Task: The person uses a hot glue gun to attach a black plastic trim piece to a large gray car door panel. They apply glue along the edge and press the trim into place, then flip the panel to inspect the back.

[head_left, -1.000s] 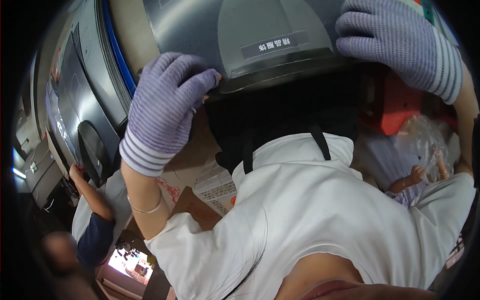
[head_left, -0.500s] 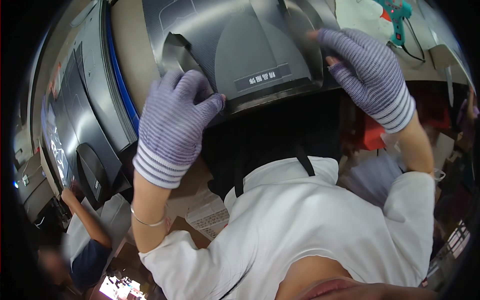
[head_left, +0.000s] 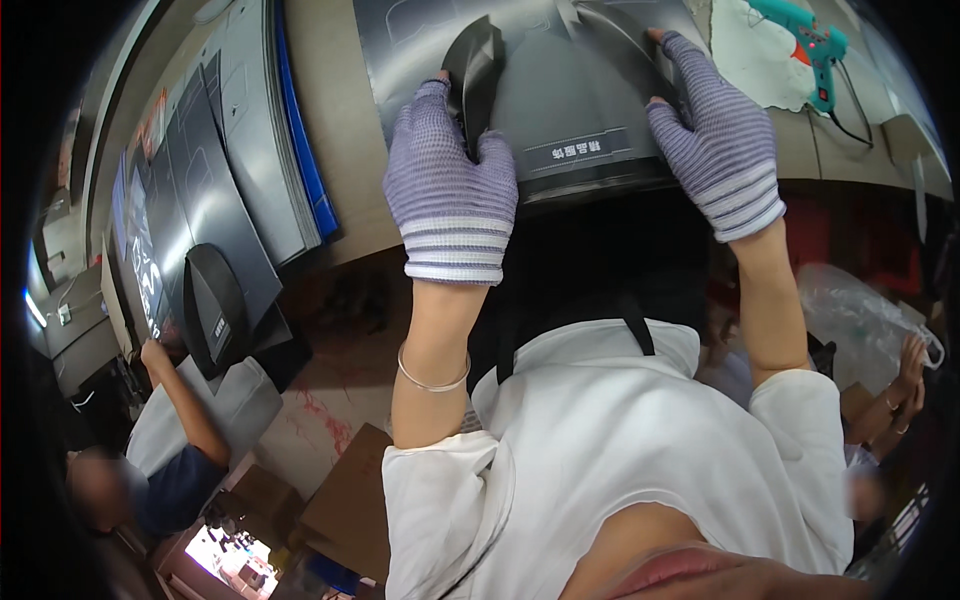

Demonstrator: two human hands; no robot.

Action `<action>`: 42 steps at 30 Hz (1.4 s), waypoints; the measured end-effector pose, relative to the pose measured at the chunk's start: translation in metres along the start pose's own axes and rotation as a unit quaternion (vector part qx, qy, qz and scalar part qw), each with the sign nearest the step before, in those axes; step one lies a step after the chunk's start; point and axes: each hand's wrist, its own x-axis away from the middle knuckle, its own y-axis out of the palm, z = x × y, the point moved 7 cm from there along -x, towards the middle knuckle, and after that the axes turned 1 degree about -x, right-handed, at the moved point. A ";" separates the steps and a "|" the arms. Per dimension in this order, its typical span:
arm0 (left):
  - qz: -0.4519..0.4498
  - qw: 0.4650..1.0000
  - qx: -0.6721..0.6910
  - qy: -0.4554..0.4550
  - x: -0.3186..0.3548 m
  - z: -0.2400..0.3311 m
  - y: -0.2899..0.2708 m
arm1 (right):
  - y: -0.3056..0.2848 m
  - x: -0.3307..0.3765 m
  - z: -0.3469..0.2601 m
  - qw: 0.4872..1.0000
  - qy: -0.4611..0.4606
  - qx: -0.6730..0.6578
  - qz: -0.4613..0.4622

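One beige table (head_left: 340, 110) bears a glossy grey sheet (head_left: 545, 100) before the person. Well apart, the left hand (head_left: 450, 170) straddles a raised dark flap (head_left: 477, 75), whether clamped I cannot tell, and the right hand (head_left: 718, 125), thumb and forefinger spread, rests at a second flap (head_left: 628, 45).

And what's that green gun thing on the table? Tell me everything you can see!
The green gun looks like a glue gun. Its teal body, seemingly plastic, has a barrel, a handle with a small red spot, and an orange-red part like a trigger between them. A black cord trails from the handle. It lies on its side, mostly on a white sheet, at the picture's upper right, barrel toward the upper left. The right hand is nearest but isn't touching it.
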 end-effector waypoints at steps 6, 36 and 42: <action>0.009 0.999 -0.024 0.047 0.000 0.009 0.001 | 0.004 -0.005 -0.018 0.993 -0.079 0.085 -0.036; -0.098 0.943 -0.307 0.079 -0.064 0.024 0.052 | 0.052 -0.080 -0.046 0.972 -0.074 0.194 -0.114; -0.119 0.934 -0.333 0.057 -0.077 0.021 0.065 | 0.069 -0.095 -0.041 0.971 -0.036 0.209 -0.110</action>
